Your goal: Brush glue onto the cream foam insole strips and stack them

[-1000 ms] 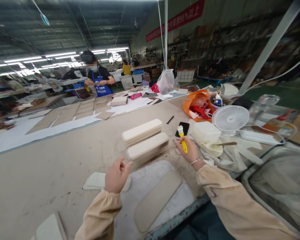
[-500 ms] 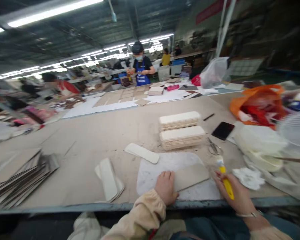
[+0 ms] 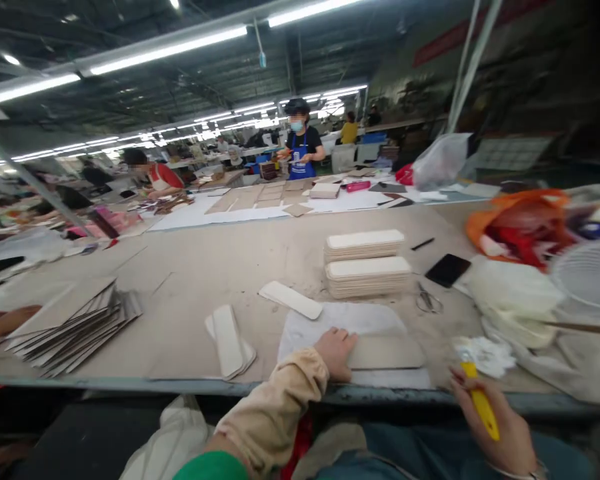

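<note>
My left hand [image 3: 335, 353] bears down on the left end of a beige rectangular panel [image 3: 390, 352], thumb toward the near side. Under the panel lies a whitish sheet [image 3: 363, 317] at the table's front edge. Between the fingers of my right hand [image 3: 500, 420] is a yellow-handled brush [image 3: 483, 407], its pale head pointing away from me. This hand is just in front of the table edge, right of the panel and apart from it. The brush head is near a crumpled white wad [image 3: 493, 357]. Left of the sheet lie long white rounded strips [image 3: 293, 300] and an overlapping group of strips [image 3: 227, 340].
Two stacks of rounded strips [image 3: 367, 268] stand beyond the sheet. Scissors [image 3: 427, 300], a phone [image 3: 447, 270] and an orange bag [image 3: 520, 217] are on the right. Thin boards [image 3: 77, 327] are piled at left, beside another person's arm [image 3: 7, 327]. A co-worker [image 3: 303, 143] stands across the table.
My right hand and the brush have moved toward me and rightward, away from the panel's right end. My left hand stays on the panel. The camera view has shifted.
</note>
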The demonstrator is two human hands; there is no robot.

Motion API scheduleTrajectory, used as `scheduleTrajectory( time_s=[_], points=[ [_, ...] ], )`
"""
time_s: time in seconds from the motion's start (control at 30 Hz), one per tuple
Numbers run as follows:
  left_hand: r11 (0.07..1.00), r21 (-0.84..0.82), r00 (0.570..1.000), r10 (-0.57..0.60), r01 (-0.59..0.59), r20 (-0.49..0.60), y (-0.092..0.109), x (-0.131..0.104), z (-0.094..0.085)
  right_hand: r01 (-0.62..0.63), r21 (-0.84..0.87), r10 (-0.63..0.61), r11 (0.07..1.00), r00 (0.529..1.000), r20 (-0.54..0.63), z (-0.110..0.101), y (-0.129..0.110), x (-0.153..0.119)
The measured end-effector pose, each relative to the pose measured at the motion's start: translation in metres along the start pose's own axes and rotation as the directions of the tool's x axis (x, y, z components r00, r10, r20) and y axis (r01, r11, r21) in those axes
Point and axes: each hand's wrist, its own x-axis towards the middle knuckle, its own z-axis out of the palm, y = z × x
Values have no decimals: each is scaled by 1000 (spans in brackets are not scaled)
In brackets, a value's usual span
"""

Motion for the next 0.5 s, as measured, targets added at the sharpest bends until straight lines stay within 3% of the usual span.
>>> scheduleTrajectory(
  time_s=[0.17,0.3,0.4,0.5],
  points=[
    [999,-10,999,47,-48,-21,4,5,7,-69,104,70,992,998,-4,-17,1,-6],
    [998,67,999,7,-3,-52,-15,5,31,-123,196,139,973,988,-71,-41,4,7],
    [984,178,974,31,9,-224,-45,-8,54,-170,310,222,936,965,-142,-69,7,33],
    [955,295,898,144,-17,-417,-80,-27,75,-170,364,267,916,934,-237,-98,10,73]
  ],
)
